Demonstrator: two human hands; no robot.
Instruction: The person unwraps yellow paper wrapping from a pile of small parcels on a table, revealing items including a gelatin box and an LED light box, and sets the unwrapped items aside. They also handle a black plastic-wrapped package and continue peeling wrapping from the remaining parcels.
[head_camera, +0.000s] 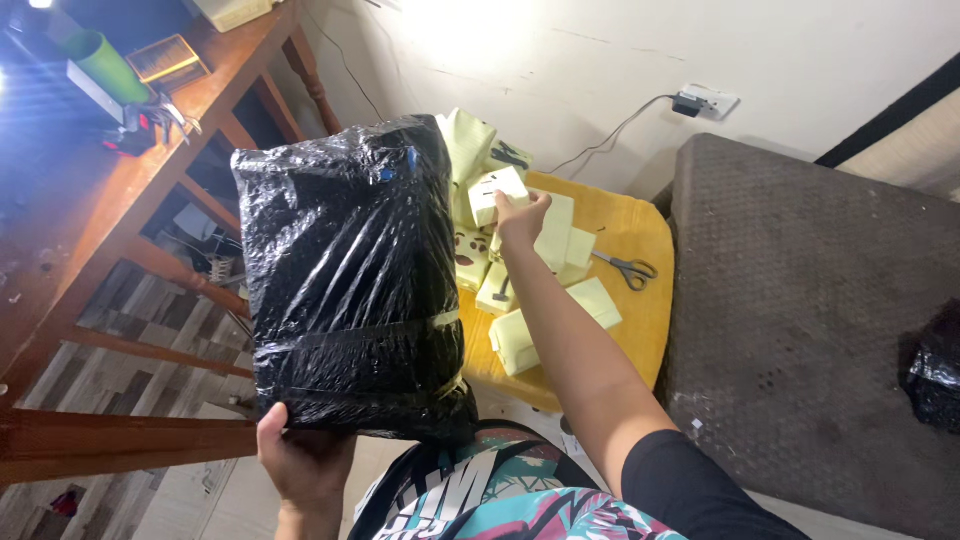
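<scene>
My left hand (300, 455) grips the bottom edge of a large bundle wrapped in black plastic film and tape (350, 270), holding it upright in front of me. My right hand (520, 215) reaches forward over a small yellow table (645, 300) and holds a pale yellow box (497, 193) above a pile of similar pale yellow boxes (520, 335). The black bundle hides the left part of that pile.
Scissors (628, 268) lie on the yellow table's right side. A grey mattress (810, 320) sits to the right with a black plastic bag (935, 375) on it. A wooden desk (90, 210) stands at left. A wall socket with a plug (700, 102) is behind.
</scene>
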